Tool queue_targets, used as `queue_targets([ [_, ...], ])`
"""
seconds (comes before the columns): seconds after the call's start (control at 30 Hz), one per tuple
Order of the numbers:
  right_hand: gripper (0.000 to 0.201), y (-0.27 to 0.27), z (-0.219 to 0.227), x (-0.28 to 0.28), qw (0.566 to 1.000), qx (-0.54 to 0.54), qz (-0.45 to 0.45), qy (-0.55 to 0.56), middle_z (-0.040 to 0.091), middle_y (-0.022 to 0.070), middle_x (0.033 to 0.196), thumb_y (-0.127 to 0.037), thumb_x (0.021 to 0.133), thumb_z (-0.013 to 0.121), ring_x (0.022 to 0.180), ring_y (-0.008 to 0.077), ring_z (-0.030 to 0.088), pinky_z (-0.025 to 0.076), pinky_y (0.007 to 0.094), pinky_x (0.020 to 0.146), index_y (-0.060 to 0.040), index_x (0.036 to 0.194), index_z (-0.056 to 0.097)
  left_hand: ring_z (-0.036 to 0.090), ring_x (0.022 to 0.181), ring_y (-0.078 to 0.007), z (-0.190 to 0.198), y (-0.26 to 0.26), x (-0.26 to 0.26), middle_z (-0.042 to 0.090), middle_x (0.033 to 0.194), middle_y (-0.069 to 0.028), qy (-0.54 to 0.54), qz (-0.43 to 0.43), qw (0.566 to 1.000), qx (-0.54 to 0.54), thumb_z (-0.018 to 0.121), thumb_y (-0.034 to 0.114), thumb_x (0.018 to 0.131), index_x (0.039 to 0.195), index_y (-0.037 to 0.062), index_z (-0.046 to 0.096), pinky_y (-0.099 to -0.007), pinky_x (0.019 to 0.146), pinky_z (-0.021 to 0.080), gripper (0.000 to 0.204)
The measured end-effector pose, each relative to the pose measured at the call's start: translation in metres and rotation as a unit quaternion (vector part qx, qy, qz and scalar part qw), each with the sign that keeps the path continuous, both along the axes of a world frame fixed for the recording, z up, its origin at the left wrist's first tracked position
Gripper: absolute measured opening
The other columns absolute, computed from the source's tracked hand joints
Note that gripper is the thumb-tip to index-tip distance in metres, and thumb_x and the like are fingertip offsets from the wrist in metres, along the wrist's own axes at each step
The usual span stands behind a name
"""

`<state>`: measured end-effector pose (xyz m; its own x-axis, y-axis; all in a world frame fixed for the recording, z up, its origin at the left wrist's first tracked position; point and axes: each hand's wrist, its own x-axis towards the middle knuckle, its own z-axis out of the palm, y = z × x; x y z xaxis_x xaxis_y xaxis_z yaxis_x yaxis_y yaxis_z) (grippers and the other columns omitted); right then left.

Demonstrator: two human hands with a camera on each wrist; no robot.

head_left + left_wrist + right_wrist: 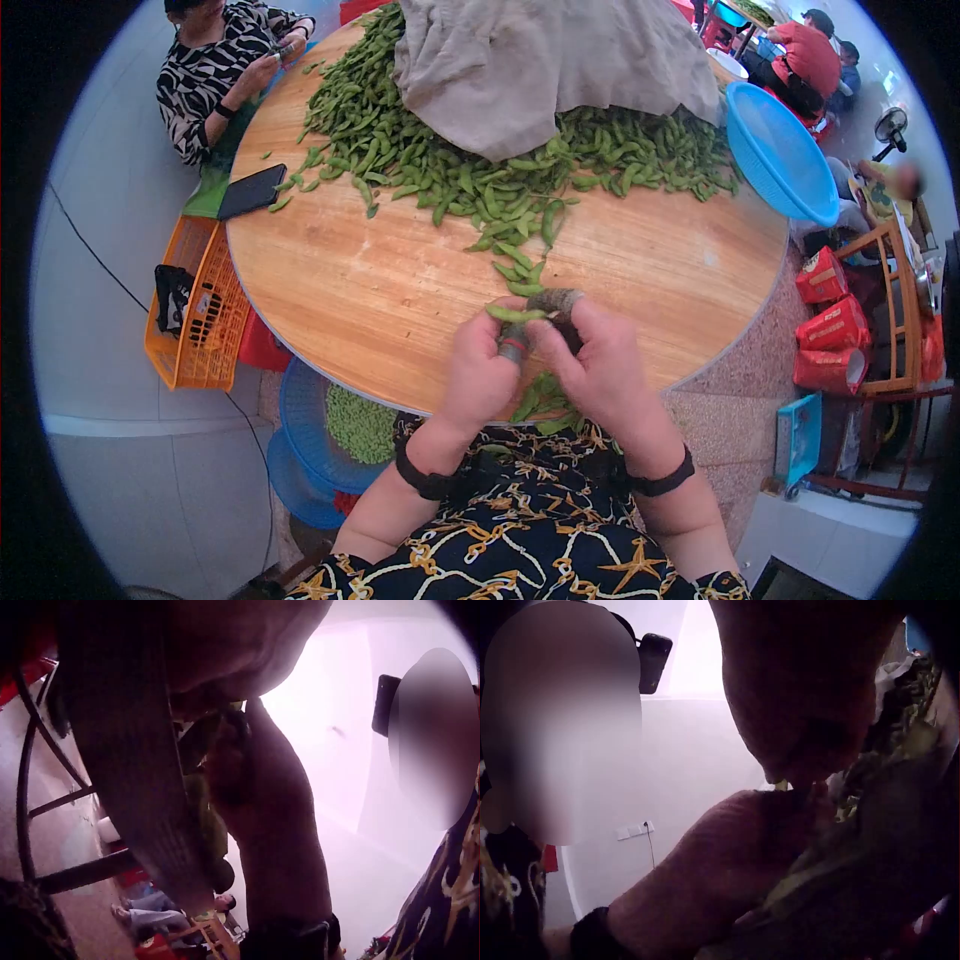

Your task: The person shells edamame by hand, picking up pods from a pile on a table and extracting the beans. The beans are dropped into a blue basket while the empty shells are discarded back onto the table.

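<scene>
In the head view, both hands meet low over the near edge of the round wooden table (pixel 400 290). My left hand (pixel 480 372) pinches a green edamame pod (pixel 512 314), which lies sideways across the fingertips. At the pod's right end, the thumb and curled fingers of my right hand (pixel 605 365) grip it. Grey wrapping covers some fingers on both hands. Several loose pods (pixel 515 268) lie just beyond the fingertips, and more pods (pixel 548 400) sit below the hands at the table edge. Both wrist views are dark, with the hands close together and the pod mostly hidden.
A large heap of edamame pods (pixel 480 185) lies under a grey cloth (pixel 500 80). A blue basket (pixel 780 150) leans at the right edge; a black phone (pixel 252 192) lies left. Below are an orange crate (pixel 195 310) and a blue basin (pixel 305 410) with shelled beans. Another person (pixel 225 70) sits far left.
</scene>
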<state>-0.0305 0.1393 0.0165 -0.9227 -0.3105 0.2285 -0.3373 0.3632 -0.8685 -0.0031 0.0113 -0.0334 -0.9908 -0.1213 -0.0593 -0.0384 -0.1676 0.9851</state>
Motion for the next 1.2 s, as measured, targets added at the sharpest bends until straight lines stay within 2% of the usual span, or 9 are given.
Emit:
queue_targets([
  [0.1,0.014,-0.006,-0.007,-0.002,0.998,0.024,0.001,0.062,0.058,0.0182,0.066,-0.013,0.080,0.062,0.057,0.0304,0.058,0.045,0.0330,0.051,-0.0002,0.082,0.057,0.054,0.084,-0.0123,0.007,0.000,0.001,0.059,0.091,-0.0069,0.024,-0.038,0.998,-0.043,0.042,-0.007,0.081,0.107,-0.0006,0.053,-0.0231,0.071,0.044,0.029],
  [0.17,0.013,-0.002,-0.013,-0.007,1.000,-0.009,-0.016,0.014,0.058,0.0127,0.062,-0.013,0.081,0.061,0.053,0.0232,0.058,0.044,0.0299,0.049,0.0002,0.081,0.057,0.054,0.081,-0.0112,0.014,0.000,0.001,0.057,0.092,-0.0075,-0.143,-0.039,0.962,0.230,0.042,-0.002,0.084,0.109,0.0016,0.051,-0.0220,0.067,0.045,0.027],
  [0.37,0.015,0.006,-0.006,-0.011,0.970,-0.150,-0.041,-0.188,0.051,-0.0032,0.056,-0.014,0.085,0.057,0.049,0.0028,0.047,0.037,0.0195,0.044,-0.0013,0.078,0.056,0.057,0.080,-0.0145,0.003,-0.018,-0.004,0.057,0.092,-0.0067,-0.109,-0.213,0.885,0.398,0.056,0.007,0.084,0.109,0.0035,0.047,-0.0204,0.064,0.048,0.026],
  [0.6,0.016,0.005,-0.003,-0.008,0.949,-0.225,-0.037,-0.216,0.051,-0.0029,0.056,-0.013,0.086,0.057,0.048,0.0031,0.046,0.036,0.0191,0.044,-0.0012,0.076,0.056,0.056,0.083,-0.0101,0.005,0.001,0.001,0.058,0.089,-0.0034,-0.044,-0.167,0.939,0.296,0.064,0.001,0.077,0.102,-0.0008,0.054,-0.0247,0.071,0.049,0.027],
  [0.8,0.014,0.011,-0.012,-0.007,0.994,-0.063,-0.069,-0.055,0.050,0.0027,0.054,-0.010,0.081,0.060,0.050,0.0076,0.047,0.037,0.0249,0.045,0.0006,0.073,0.056,0.054,0.075,-0.0063,0.005,0.000,0.003,0.060,0.085,-0.0037,-0.092,-0.099,0.981,0.141,0.062,0.002,0.079,0.088,-0.0002,0.062,-0.0215,0.066,0.046,0.009],
  [0.87,0.012,0.011,-0.012,-0.005,0.997,-0.001,-0.058,0.056,0.050,0.0054,0.055,-0.009,0.080,0.061,0.050,0.0088,0.045,0.037,0.0256,0.046,0.0011,0.074,0.057,0.053,0.069,-0.0062,-0.001,0.002,0.002,0.060,0.085,-0.0035,0.026,-0.071,0.997,0.000,0.060,0.002,0.080,0.090,0.0011,0.064,-0.0212,0.061,0.044,0.011],
  [0.97,0.012,0.020,-0.021,-0.004,0.995,-0.044,-0.085,-0.005,0.052,0.0029,0.057,-0.009,0.081,0.060,0.052,0.0072,0.044,0.037,0.0238,0.048,0.0006,0.075,0.058,0.053,0.066,-0.0064,-0.006,0.000,0.002,0.060,0.085,-0.0024,0.046,-0.124,0.990,-0.045,0.058,0.002,0.081,0.098,0.0021,0.063,-0.0206,0.060,0.044,0.018],
  [1.07,0.012,0.033,-0.014,-0.005,0.979,-0.122,-0.121,-0.106,0.052,-0.0001,0.059,-0.009,0.082,0.059,0.055,0.0057,0.044,0.037,0.0224,0.050,0.0001,0.076,0.058,0.052,0.066,-0.0057,0.014,-0.004,0.005,0.058,0.083,-0.0017,-0.145,-0.172,0.955,0.192,0.060,0.005,0.081,0.105,0.0021,0.061,-0.0177,0.060,0.043,0.024],
  [1.2,0.013,0.050,-0.008,-0.005,0.982,-0.113,-0.091,-0.121,0.052,0.0000,0.059,-0.010,0.083,0.058,0.055,0.0059,0.043,0.038,0.0233,0.051,0.0004,0.074,0.058,0.054,0.068,-0.0066,0.018,-0.003,0.000,0.059,0.083,-0.0008,-0.137,-0.103,0.969,0.177,0.061,0.005,0.081,0.105,0.0025,0.061,-0.0182,0.062,0.045,0.024],
])
